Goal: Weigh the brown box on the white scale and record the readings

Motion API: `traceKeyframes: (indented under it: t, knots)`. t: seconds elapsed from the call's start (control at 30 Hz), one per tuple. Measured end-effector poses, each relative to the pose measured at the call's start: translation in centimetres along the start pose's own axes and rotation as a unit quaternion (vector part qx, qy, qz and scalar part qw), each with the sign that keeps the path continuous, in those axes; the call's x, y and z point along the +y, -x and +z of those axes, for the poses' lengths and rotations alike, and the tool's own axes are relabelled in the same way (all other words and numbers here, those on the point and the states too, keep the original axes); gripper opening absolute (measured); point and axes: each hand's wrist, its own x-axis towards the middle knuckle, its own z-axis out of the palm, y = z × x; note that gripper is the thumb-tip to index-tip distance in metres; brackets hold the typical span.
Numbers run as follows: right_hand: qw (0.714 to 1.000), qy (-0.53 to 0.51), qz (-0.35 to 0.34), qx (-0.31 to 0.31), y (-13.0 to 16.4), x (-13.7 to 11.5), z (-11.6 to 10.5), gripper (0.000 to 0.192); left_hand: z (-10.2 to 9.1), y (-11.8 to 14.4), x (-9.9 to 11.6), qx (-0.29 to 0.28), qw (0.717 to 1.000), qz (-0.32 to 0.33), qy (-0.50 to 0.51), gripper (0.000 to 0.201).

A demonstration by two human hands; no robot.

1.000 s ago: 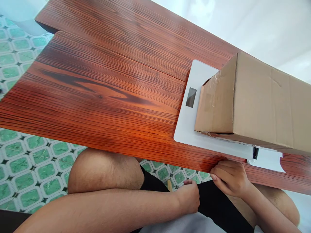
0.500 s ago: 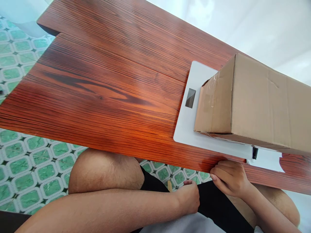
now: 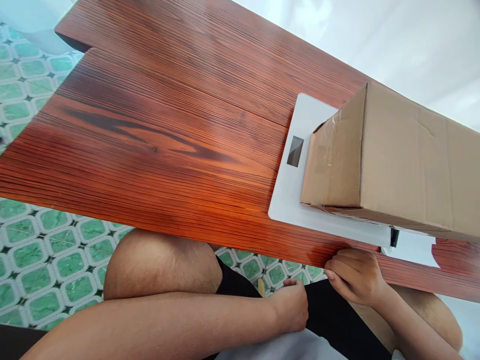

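My left hand [image 3: 290, 306] rests in my lap, curled into a loose fist; nothing shows in it, though most of its fingers are hidden from me. At the near edge of the wooden table [image 3: 168, 185], my right hand [image 3: 354, 275] lies with its fingers bent and pressed together, and no object shows in them. Beyond it stands a closed cardboard box [image 3: 408, 160], set on a flat white scale [image 3: 288, 200]. The scale's small dark display [image 3: 295, 151] is left of the box and looks blank.
Partly under the box's near side lie white paper sheets [image 3: 416, 247] with a black object [image 3: 394, 237], possibly a pen, beside them. The table edge runs just above my knees [image 3: 161, 265]. Green patterned tiles [image 3: 48, 260] cover the floor.
The view has shifted very slightly. Both hands, the box and the scale stay where they were.
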Motion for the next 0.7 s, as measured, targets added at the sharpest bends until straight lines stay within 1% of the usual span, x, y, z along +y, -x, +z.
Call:
traceKeyframes:
  t: [0.27, 0.37, 0.6, 0.7]
  knots:
    - [1.0, -0.007, -0.004, 0.002, -0.11, -0.04, -0.07, 0.021, 0.02, -0.2, 0.47, 0.0, 1.0, -0.012, -0.006, 0.04]
    - [1.0, -0.008, -0.004, 0.002, -0.04, -0.01, -0.01, 0.019, 0.05, -0.14, 0.45, 0.0, 1.0, -0.006, -0.009, 0.041]
    - [1.0, -0.011, -0.005, 0.003, -0.16, 0.02, 0.08, 0.019, -0.58, 0.08, -0.04, -0.017, 1.0, 0.0, -0.005, 0.034]
    - [1.0, -0.01, -0.003, 0.0, -0.12, -0.06, -0.07, 0.019, -0.7, 0.11, -0.22, -0.014, 1.0, 0.011, 0.001, 0.031]
